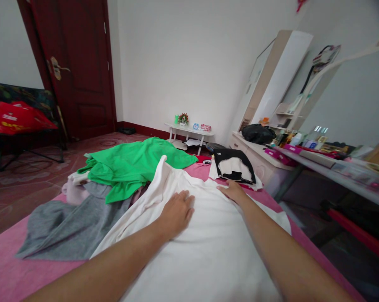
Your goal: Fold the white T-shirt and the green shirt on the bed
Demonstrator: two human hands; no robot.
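A white garment [205, 247] lies spread out on the pink bed cover [6, 268] in front of me. My left hand [176, 212] rests flat on it near its middle, fingers stretched out. My right hand [233, 191] lies flat on the garment's far right edge, fingers extended toward a folded black-and-white garment [233, 165] just beyond it. Neither hand holds anything.
A green shirt [129, 165] and a grey garment [69, 226] lie piled to the left on the bed. A cluttered desk [328, 163] stands to the right, a small white table [189, 130] by the far wall, a dark red door [79, 67] at back left.
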